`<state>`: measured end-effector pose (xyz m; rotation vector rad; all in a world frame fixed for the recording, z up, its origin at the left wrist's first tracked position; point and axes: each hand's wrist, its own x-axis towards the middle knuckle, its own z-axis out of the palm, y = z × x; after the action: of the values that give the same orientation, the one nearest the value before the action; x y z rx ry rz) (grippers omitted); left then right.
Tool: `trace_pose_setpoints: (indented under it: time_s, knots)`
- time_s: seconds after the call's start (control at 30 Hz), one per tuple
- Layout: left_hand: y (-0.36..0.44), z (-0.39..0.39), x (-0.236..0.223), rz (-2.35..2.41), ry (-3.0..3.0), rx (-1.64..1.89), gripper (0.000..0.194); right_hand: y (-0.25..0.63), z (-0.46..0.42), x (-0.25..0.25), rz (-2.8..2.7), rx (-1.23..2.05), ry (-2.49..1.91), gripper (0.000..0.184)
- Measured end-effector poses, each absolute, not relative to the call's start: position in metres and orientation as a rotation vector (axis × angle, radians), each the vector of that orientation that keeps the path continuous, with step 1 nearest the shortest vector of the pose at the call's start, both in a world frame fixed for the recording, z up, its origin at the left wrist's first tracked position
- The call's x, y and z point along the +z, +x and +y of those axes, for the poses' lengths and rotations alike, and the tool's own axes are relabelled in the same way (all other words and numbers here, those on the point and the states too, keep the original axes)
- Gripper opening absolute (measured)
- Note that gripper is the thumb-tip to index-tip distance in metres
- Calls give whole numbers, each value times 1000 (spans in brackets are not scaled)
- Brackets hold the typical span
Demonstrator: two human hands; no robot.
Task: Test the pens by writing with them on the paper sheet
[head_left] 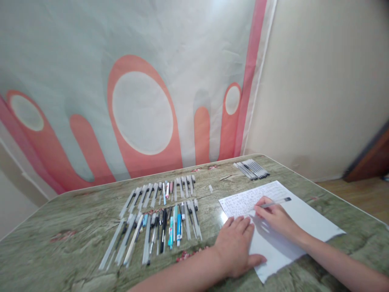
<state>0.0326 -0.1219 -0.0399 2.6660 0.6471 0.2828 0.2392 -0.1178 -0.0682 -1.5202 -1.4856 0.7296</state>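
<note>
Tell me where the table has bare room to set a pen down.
Bare table lies left of the pen rows, and along the right edge past the paper. A narrow strip runs between the rows and the paper. It is crowded at the rows, the far pen bunch, and the paper, where the left hand presses and the right hand holds a pen.

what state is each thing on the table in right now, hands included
white sheet of paper: flat, far part covered in handwriting, near part blank
clear pen with black cap: gripped, tip on the paper
right hand: closed on the pen
left hand: open, flat on the paper's edge
two rows of mixed pens: lying side by side
small bundle of grey pens: lying at the far edge
</note>
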Motion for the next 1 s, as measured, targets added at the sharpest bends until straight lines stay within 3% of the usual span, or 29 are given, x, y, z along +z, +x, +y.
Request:
trace_pose_setpoints:
  time_s: [0.23,1.0]
  knots:
    - [37,-126,-38,749,2702,189,77,239,-117,-72,-1656,503,-1571,19]
    - [37,-129,-37,779,2744,161,78,238,-121,-70,-1712,495,-1577,19]
